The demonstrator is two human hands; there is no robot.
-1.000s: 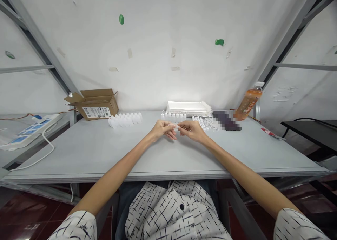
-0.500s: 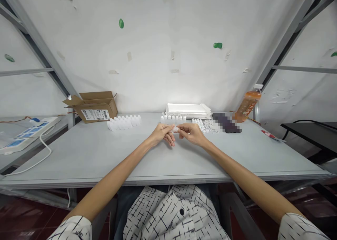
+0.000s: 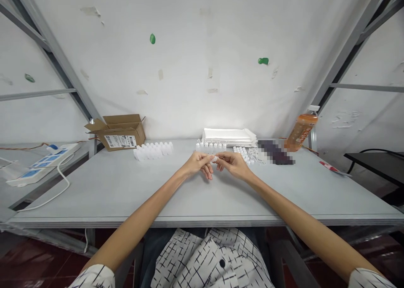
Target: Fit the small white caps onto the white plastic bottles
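An open cardboard box (image 3: 118, 131) sits at the counter's (image 3: 110, 187) back left. An orange drink bottle (image 3: 301, 128) stands at the back right, beside a dark blurred item (image 3: 276, 151). A blue-and-white power strip (image 3: 44, 161) lies on the side shelf.

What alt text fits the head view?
Left hand and right hand pinch one small white part between them above a grey table. Behind stand white bottles, a box and an orange drink.

Left hand (image 3: 197, 164), right hand (image 3: 232, 165) fingertips meeting, both pinched, forearms outstretched
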